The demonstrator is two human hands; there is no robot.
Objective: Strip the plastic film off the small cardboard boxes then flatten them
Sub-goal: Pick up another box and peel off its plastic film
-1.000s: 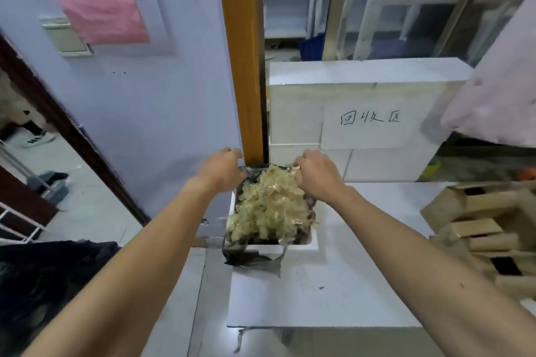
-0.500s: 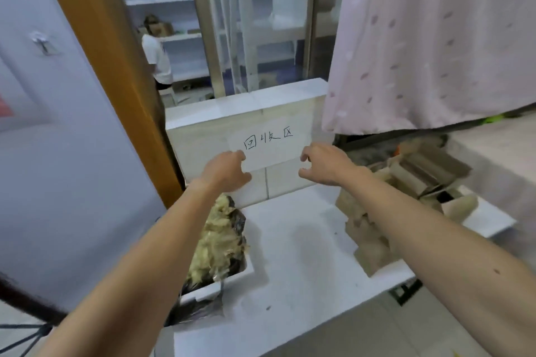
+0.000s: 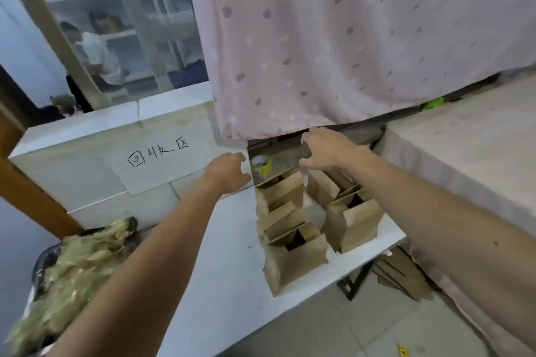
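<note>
Fingers (image 3: 314, 136) loose above upright, open-topped boxes (image 3: 295, 262)

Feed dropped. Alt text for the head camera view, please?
The left hand and right hand reach, empty and open, toward a cluster of brown cardboard boxes on a white table. A bin heaped with crumpled yellowish scraps sits at lower left; a pink curtain hangs behind.

The person is showing 2 bare arms. The left arm (image 3: 150, 255) and the right arm (image 3: 420, 203) are appearing uncovered from the edge of view to the wrists, and the left hand (image 3: 229, 171) and the right hand (image 3: 327, 151) are showing bare too. 1 small spot (image 3: 493, 244) is sitting on the right arm.
</note>
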